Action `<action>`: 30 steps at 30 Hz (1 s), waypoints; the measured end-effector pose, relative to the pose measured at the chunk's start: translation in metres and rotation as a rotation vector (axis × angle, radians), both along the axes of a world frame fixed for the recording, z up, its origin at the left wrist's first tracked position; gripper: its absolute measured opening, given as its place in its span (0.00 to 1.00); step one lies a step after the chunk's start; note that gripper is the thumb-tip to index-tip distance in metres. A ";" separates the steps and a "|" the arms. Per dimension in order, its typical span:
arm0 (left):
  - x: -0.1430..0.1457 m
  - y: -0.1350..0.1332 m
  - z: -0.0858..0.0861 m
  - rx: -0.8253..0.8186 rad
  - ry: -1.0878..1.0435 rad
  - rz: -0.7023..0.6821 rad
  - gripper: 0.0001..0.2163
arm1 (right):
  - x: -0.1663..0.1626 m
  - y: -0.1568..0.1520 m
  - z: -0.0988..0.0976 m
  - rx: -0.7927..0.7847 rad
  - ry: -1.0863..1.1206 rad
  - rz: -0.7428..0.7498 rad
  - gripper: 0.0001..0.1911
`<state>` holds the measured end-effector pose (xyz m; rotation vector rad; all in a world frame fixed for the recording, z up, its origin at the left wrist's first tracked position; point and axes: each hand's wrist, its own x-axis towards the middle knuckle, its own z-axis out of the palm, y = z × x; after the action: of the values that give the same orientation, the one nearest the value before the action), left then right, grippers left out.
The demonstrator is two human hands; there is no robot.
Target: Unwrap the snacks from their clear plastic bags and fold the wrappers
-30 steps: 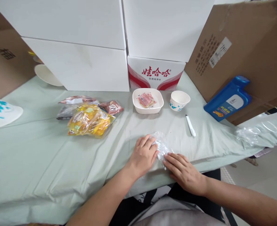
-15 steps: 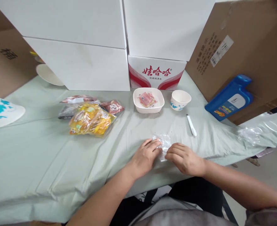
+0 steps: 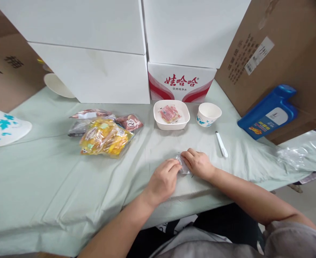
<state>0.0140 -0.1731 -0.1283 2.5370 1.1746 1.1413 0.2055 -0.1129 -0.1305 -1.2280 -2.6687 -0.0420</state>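
Observation:
A small piece of clear plastic film [image 3: 184,167] lies on the cloth near the table's front edge, partly covered by my fingers. My left hand [image 3: 165,179] pinches its left side with thumb and fingers pressed together. On the opposite side, my right hand [image 3: 198,163] has its fingers closed on the film's upper right part. Beyond them stands a white tray [image 3: 171,126] with small pink-and-clear packets [image 3: 170,113] in it. A white paper cup [image 3: 208,114] with a blue leaf print is right of the tray. Nearer my right hand lies a white utility knife [image 3: 221,145].
Bagged yellow snacks [image 3: 105,138] and a small brown packet [image 3: 131,122] lie left of the tray. A blue bottle [image 3: 267,113] leans by a cardboard box [image 3: 289,53] at right. White boxes [image 3: 93,71] wall the back. Crumpled clear plastic [image 3: 293,157] lies at the right edge.
My right hand has moved up and slightly left to the film's upper right. My left hand's fingers have drawn together at its left side. The film now shows smaller between them.

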 end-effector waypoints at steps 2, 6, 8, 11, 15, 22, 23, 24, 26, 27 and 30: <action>0.001 -0.002 0.006 0.039 -0.029 -0.006 0.16 | -0.001 -0.002 0.001 0.007 -0.009 -0.006 0.13; 0.005 -0.003 0.007 -0.002 0.138 -0.092 0.09 | -0.001 0.000 0.004 0.051 0.035 0.004 0.11; 0.006 -0.002 0.003 -0.078 0.194 -0.055 0.07 | 0.000 0.004 0.004 0.073 0.083 -0.051 0.10; 0.006 -0.001 -0.001 -0.125 0.206 -0.051 0.07 | 0.005 0.011 0.005 0.084 0.139 -0.185 0.10; 0.005 -0.001 0.000 -0.110 0.198 -0.059 0.07 | 0.013 0.009 0.013 0.116 0.274 -0.097 0.11; 0.001 -0.002 0.009 0.002 -0.092 0.173 0.07 | 0.019 -0.019 0.016 -0.072 0.210 0.362 0.13; 0.001 -0.002 0.009 0.008 -0.112 0.191 0.07 | 0.022 -0.015 0.017 -0.058 0.219 0.374 0.14; 0.000 -0.002 0.009 0.010 -0.122 0.197 0.07 | 0.026 -0.007 0.021 -0.026 0.241 0.378 0.15; 0.001 -0.002 0.008 0.002 -0.121 0.176 0.07 | 0.038 0.021 0.034 0.114 0.312 0.298 0.15; 0.002 -0.002 0.007 -0.008 -0.114 0.158 0.08 | 0.045 0.040 0.044 0.214 0.363 0.183 0.15; 0.005 -0.002 0.004 -0.051 -0.088 0.117 0.07 | 0.061 0.105 0.075 0.321 0.303 -0.251 0.16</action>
<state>0.0190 -0.1749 -0.1242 2.3823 1.3272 1.2186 0.2666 -0.0077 -0.0557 -1.3307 -2.1404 -0.2859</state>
